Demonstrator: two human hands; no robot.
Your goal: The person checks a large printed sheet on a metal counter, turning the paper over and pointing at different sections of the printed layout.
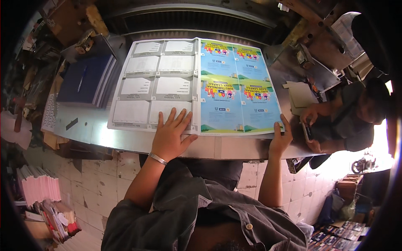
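Note:
Two large printed sheets lie side by side on the metal table: a grey-and-white sheet (133, 90) with boxed form panels on the left, and a blue-and-green sheet (217, 118) with colourful repeated cover panels on the right. My left hand (172, 133) lies flat, fingers spread, on the near right corner of the grey-and-white sheet. At the near right corner of the colourful sheet, my right hand (281, 137) grips its edge between thumb and fingers. Whatever lies under the sheets is hidden.
A dark blue stack (81, 85) with a pen on top sits at the table's left. On the right, another person's hands (310, 121) hold a phone-like object near beige card pieces (302, 95). Pink-edged paper stacks (39, 188) stand at lower left. A dark machine bed (188, 25) spans the back.

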